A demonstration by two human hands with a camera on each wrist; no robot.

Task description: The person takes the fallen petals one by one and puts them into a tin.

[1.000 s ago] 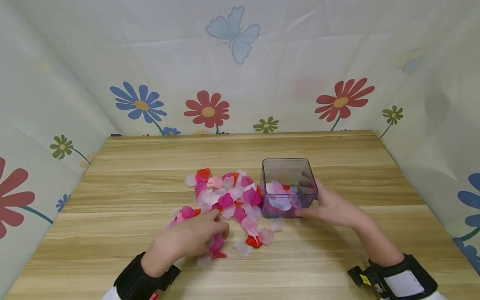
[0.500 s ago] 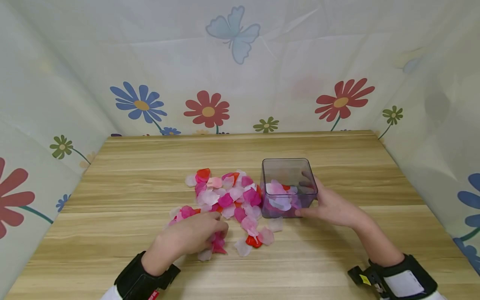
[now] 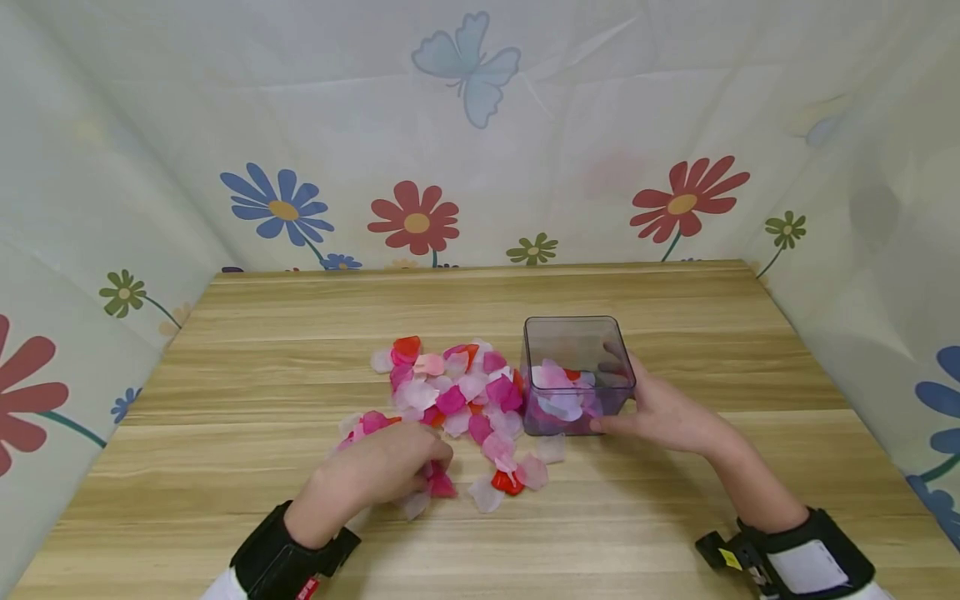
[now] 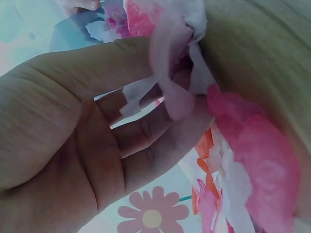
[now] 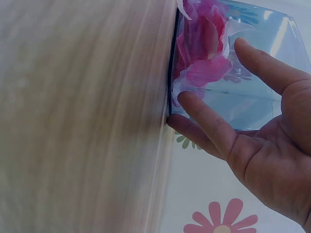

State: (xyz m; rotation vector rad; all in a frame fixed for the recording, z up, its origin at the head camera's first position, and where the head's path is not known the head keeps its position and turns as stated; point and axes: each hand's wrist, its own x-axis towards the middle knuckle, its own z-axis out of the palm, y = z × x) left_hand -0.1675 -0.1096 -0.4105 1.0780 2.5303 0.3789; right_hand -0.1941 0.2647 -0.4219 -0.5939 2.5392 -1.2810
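Pink and white petals, head view: some already inside the box, more left loose on the worktop, seemingly under halfway. Left wrist: left hand pinches several. Right wrist: right hand grips the box.

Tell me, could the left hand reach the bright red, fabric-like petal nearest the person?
Probably yes: just loose petals and wooden tabletop lie between the left hand and that red petal.

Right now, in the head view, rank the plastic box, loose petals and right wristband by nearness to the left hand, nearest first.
1. Loose petals: touching the left hand.
2. Plastic box: to its right, past most petals.
3. Right wristband: farthest right.
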